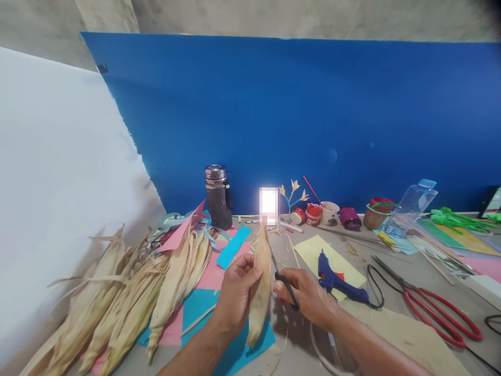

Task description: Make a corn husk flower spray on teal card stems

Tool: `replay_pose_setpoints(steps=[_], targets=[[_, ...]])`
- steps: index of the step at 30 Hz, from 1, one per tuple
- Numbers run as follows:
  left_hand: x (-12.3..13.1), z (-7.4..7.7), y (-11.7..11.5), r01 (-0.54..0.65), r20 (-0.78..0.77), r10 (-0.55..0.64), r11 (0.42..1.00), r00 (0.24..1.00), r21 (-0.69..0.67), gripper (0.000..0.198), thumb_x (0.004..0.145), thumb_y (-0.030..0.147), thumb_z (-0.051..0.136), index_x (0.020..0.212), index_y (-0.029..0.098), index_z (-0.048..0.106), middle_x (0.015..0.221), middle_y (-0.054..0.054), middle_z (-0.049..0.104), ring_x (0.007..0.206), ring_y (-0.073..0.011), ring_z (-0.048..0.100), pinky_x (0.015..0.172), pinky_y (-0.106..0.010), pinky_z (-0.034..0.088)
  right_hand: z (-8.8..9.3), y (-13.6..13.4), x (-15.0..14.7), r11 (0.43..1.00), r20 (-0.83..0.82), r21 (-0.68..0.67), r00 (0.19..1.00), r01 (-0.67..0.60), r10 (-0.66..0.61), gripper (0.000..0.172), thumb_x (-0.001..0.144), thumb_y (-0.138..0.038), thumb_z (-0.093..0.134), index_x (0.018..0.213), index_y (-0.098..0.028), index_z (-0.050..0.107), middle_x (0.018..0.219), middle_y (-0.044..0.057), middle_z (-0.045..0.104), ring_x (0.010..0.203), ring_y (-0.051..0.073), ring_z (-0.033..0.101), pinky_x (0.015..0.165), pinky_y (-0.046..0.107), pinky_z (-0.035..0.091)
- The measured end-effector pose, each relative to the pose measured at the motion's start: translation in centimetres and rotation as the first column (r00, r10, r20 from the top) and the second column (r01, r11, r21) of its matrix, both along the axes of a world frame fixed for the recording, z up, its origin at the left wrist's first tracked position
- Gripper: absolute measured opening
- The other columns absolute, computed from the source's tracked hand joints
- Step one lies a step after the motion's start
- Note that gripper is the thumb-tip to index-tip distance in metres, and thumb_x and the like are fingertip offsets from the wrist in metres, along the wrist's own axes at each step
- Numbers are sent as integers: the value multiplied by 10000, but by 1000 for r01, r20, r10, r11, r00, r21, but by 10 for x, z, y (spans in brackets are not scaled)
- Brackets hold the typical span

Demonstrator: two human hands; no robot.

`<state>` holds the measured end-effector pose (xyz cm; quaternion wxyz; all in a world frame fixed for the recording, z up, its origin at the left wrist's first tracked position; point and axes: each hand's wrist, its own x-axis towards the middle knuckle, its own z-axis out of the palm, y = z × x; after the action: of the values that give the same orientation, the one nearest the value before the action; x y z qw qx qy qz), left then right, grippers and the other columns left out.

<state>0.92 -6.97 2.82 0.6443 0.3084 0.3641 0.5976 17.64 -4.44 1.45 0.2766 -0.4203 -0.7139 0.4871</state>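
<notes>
My left hand [243, 282] pinches a dry corn husk [260, 300] near its middle, holding it upright above the table. In my right hand [303, 295] are black-handled scissors [287, 289], their blades pointing up along the husk's right edge. Whether the blades touch the husk I cannot tell. Below the hands lie blue paper [230, 357] and pink paper [213, 274]. A blue glue gun [338, 282] rests on yellow paper to the right of my right hand.
Piles of dry corn husks [129, 308] cover the left side. A dark flask [218, 201] stands at the back, near a small husk-flower stem [290, 199] and a paper cup [330, 213]. Red-handled shears [434, 308] and a tilted plastic bottle [410, 206] are on the right.
</notes>
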Motion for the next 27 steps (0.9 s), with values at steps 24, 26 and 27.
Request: replay_pose_setpoints(steps=[24,26,27], targets=[[4,10,-5,144,5,-144,989,990,-41,265,643,280,805,714,155,583,597,-36,666,500,-162,623,493,-237,454,4,3,4,987,-139,-112,982,113,-129,580,735,-689,618,559,-142,539,478,3,539,457,75,374,474,230,256],[4,10,-5,159,7,-159,986,987,-41,246,660,273,793,721,156,584,607,-39,670,504,-159,620,501,-239,455,4,4,5,986,-176,-143,978,90,-115,587,740,-700,605,591,-134,565,506,14,561,460,75,386,469,227,262],[3,9,-4,161,6,-161,986,987,-37,234,670,271,784,727,156,588,614,-40,672,512,-162,623,514,-248,465,4,4,6,984,-202,-166,974,70,-104,591,751,-706,588,627,-128,588,537,23,581,470,77,401,470,224,270]])
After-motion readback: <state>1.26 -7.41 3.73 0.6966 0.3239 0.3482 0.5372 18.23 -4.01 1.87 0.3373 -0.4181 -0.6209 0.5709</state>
